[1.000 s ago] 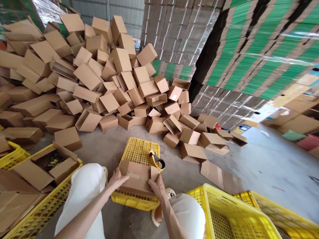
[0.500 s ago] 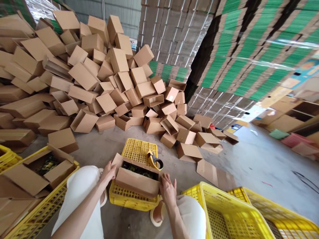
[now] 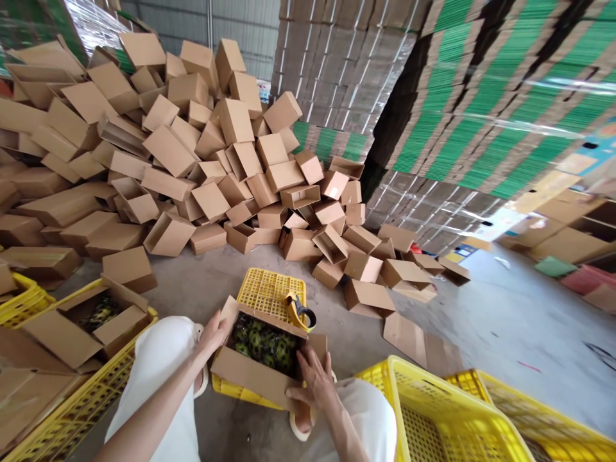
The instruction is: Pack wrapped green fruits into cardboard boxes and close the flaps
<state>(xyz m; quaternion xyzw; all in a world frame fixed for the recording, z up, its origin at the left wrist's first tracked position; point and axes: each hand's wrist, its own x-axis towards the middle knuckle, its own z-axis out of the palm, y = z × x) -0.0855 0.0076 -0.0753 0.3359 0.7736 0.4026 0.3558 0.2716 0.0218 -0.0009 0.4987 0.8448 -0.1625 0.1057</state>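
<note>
An open cardboard box [image 3: 260,374] sits on an upturned yellow crate [image 3: 244,393] between my knees. Inside it lie dark green and yellowish pieces [image 3: 264,343], too blurred to name, seemingly under clear film. At the box's left end my left hand [image 3: 215,332] grips the raised end flap. My right hand [image 3: 315,378] rests over the right end with fingers spread, some reaching in beside the contents, others on the front flap. Just behind the box a yellow tape dispenser [image 3: 299,309] lies on the crate.
A large pile of empty cardboard boxes [image 3: 206,173] fills the floor ahead. To my left, a yellow crate [image 3: 108,378] carries another filled box [image 3: 58,342]. Yellow crates [image 3: 433,391] stand at the right. Tall stacks of flattened cardboard [image 3: 471,109] rise behind.
The box's long flaps have opened outward, showing more of the contents. My right hand has moved from the box's outer right end leftward over its opening. My left hand stays on the left flap.
</note>
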